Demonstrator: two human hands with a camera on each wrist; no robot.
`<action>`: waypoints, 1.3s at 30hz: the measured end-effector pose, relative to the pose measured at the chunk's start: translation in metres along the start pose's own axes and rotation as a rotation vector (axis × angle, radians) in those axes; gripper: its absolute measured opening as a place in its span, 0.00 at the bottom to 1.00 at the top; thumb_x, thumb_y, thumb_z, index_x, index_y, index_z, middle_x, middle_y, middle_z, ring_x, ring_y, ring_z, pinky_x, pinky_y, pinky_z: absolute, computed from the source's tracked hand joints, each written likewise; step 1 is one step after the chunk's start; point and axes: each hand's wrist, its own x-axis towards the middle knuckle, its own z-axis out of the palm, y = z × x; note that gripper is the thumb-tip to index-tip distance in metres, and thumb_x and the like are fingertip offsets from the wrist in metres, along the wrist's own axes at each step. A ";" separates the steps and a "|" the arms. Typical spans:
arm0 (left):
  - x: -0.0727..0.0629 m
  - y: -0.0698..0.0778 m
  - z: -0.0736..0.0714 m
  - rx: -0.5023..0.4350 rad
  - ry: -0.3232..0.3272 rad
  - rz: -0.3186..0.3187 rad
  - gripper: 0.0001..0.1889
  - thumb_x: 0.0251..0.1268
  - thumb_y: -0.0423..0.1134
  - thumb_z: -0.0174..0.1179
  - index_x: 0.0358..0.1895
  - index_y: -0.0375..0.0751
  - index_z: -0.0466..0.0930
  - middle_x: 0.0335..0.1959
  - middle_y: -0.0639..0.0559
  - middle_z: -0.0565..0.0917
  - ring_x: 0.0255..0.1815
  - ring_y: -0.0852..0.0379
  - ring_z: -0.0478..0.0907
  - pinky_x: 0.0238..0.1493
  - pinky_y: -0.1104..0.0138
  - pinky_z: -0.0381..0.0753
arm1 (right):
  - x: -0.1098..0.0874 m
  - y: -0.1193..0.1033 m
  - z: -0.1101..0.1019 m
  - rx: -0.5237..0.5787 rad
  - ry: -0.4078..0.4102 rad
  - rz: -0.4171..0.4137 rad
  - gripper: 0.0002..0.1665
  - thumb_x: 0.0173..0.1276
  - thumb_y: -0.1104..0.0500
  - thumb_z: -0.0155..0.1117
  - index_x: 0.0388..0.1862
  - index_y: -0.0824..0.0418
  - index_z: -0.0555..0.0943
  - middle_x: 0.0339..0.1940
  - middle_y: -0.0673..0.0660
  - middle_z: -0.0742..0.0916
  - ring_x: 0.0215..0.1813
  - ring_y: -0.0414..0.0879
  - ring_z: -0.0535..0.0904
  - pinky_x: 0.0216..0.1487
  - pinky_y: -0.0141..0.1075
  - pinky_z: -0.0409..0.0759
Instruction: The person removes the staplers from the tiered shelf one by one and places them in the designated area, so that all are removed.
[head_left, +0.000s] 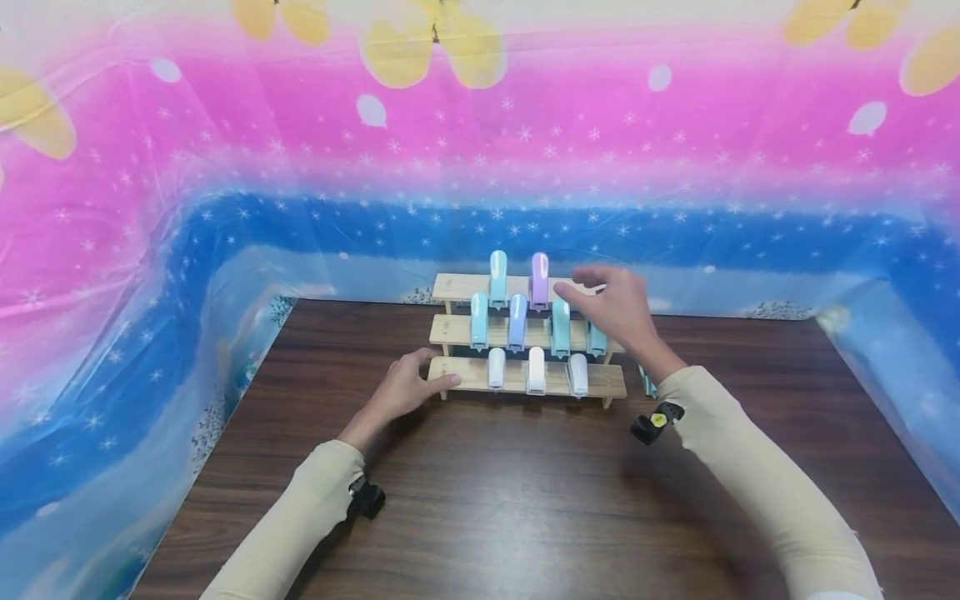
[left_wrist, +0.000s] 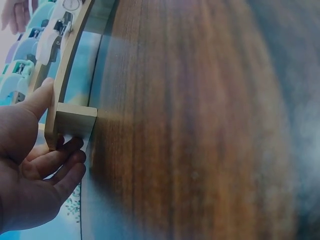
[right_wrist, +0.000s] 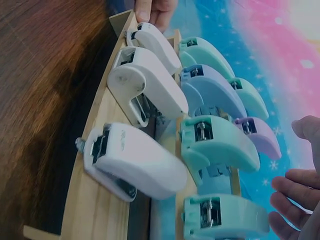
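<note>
A three-tier wooden stand carries several small stapler-like tools with curved tops and metal springs. White ones line the front tier. Behind them, mint ones and a periwinkle one occupy the middle tier; another mint one and a purple one stand on the top tier. My left hand grips the front tier's left end, thumb against the board and fingers curled underneath. Beside the upper tiers' right side, my right hand hovers with thumb and fingers apart, holding nothing.
Partly hidden by the right wrist, a mint object lies on the brown wood-grain table. A pink and blue patterned cloth hangs behind the table and along its sides.
</note>
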 end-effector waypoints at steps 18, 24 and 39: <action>0.000 0.000 0.000 -0.001 0.005 0.000 0.34 0.66 0.56 0.69 0.66 0.37 0.75 0.60 0.41 0.83 0.52 0.48 0.80 0.58 0.50 0.78 | 0.019 -0.017 0.028 -0.066 -0.087 0.084 0.32 0.65 0.36 0.71 0.54 0.60 0.88 0.48 0.58 0.91 0.48 0.51 0.86 0.47 0.47 0.83; 0.001 -0.002 0.000 0.002 0.009 0.000 0.34 0.66 0.56 0.69 0.66 0.37 0.76 0.61 0.40 0.83 0.55 0.47 0.80 0.59 0.49 0.77 | 0.023 -0.015 0.032 -0.042 -0.099 0.081 0.28 0.66 0.38 0.71 0.50 0.59 0.90 0.42 0.57 0.92 0.41 0.48 0.87 0.42 0.44 0.83; 0.000 -0.001 -0.002 -0.003 -0.001 -0.007 0.35 0.65 0.57 0.69 0.67 0.37 0.75 0.61 0.40 0.82 0.55 0.47 0.80 0.60 0.49 0.77 | 0.026 -0.015 0.033 0.001 -0.071 0.110 0.26 0.64 0.41 0.73 0.46 0.61 0.90 0.40 0.57 0.92 0.39 0.48 0.87 0.38 0.41 0.82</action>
